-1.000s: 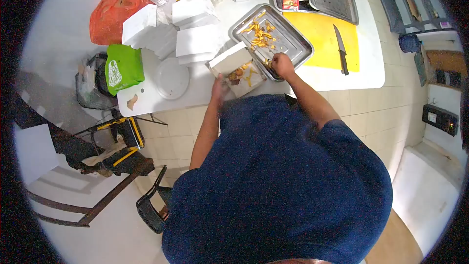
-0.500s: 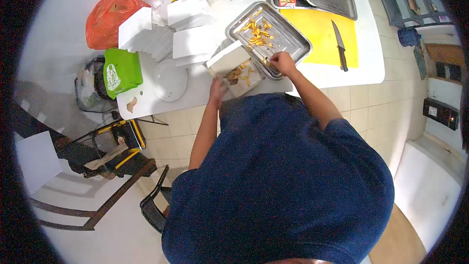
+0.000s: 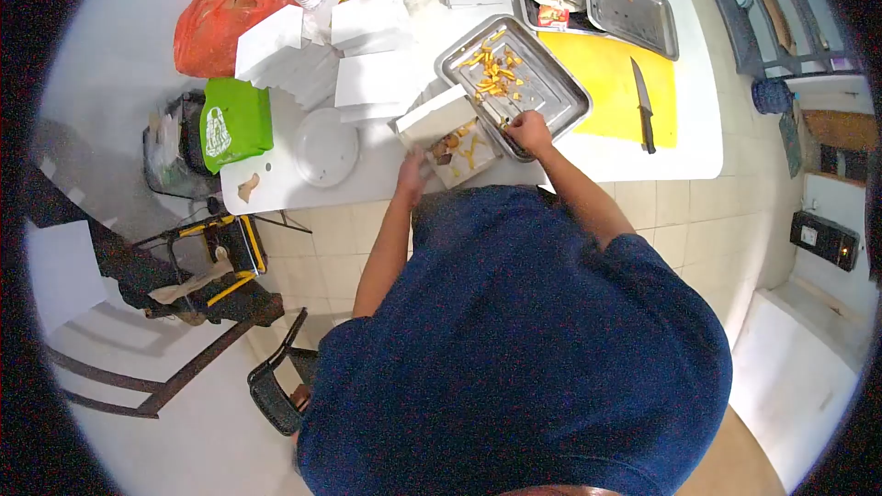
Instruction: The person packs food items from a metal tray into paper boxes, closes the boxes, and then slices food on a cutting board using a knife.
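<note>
An open white takeaway box [image 3: 434, 118] sits at the table's near edge, its lid raised and chips [image 3: 473, 152] with brown food pieces inside. My left hand [image 3: 413, 174] is at the box's left side; its fingers are blurred, so their grip is unclear. Just right of the box lies a metal tray [image 3: 560, 96] with yellow-orange chips [image 3: 497, 72] scattered over its far left part. My right hand [image 3: 530, 131] is over the tray's near left corner, fingers pinched together. A small dark bit shows at its fingertips, too small to name.
A knife [image 3: 643, 108] lies on a yellow board [image 3: 602, 92] to the right. Closed white boxes [image 3: 372, 83], a round white lid or plate [image 3: 327, 149], a green bag [image 3: 237, 124] and a red bag [image 3: 220, 23] stand left. Behind are another tray [image 3: 632, 9] and packets.
The whole view has shifted slightly as my head moved. My right hand stays pinched at the tray's near corner, and my left hand stays beside the box. A rounded orange-brown piece now shows in the box.
</note>
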`<action>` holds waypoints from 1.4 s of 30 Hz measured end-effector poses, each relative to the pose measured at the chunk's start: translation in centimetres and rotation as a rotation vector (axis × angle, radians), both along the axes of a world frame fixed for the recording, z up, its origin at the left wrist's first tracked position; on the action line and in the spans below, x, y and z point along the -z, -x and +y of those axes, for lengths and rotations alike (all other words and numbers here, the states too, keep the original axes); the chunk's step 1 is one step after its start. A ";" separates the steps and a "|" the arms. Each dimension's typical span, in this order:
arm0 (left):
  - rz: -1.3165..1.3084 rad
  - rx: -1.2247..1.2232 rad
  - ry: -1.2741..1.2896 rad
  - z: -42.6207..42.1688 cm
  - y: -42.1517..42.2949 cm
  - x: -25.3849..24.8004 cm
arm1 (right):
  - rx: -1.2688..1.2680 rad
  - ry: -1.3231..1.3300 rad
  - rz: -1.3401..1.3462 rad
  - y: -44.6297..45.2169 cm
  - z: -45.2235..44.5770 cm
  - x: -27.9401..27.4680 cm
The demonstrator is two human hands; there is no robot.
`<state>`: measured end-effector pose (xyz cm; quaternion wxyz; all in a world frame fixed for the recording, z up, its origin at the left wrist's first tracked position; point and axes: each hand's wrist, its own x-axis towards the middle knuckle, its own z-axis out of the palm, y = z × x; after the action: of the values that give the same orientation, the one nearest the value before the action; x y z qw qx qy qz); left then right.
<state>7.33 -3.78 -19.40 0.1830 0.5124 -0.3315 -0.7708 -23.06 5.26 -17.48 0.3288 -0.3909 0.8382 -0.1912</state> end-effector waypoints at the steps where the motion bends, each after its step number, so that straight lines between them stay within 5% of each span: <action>1: 0.012 -0.014 0.005 0.0 -0.1 0.5 | 0.001 0.057 -0.049 0.1 0.0 -0.1; 5: -0.049 -0.030 0.030 0.4 0.0 -0.1 | -0.092 0.212 -0.319 0.3 -0.6 0.3; 8: -0.179 0.334 0.507 0.1 -0.8 1.8 | -0.096 0.292 -0.290 -0.1 -0.8 -1.7; 11: -0.179 -0.050 0.129 -0.3 1.0 -3.2 | -0.102 0.330 -0.228 -0.8 -2.0 -4.5; 14: -0.361 0.156 0.746 -1.6 0.0 -1.6 | -0.192 0.453 -0.206 -1.3 -3.1 -5.5; 17: -0.219 0.056 0.886 -2.4 0.3 -3.0 | -0.243 0.646 -0.196 -1.9 -4.9 -5.9; 21: -0.353 0.072 1.119 -2.7 1.5 -9.4 | -0.348 0.650 -0.206 -2.5 -6.1 -7.1; 34: -0.540 0.331 1.406 0.6 -1.8 -9.0 | -0.567 0.631 -0.067 -5.4 -1.6 -8.4; 42: -0.783 0.416 1.209 5.2 -1.8 -7.0 | -0.544 0.385 -0.079 -6.9 2.5 -5.7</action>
<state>9.12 1.39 -12.44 0.1518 0.4859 -0.8282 -0.2344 -16.15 7.73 -11.75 0.3202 -0.6476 0.6381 -0.2663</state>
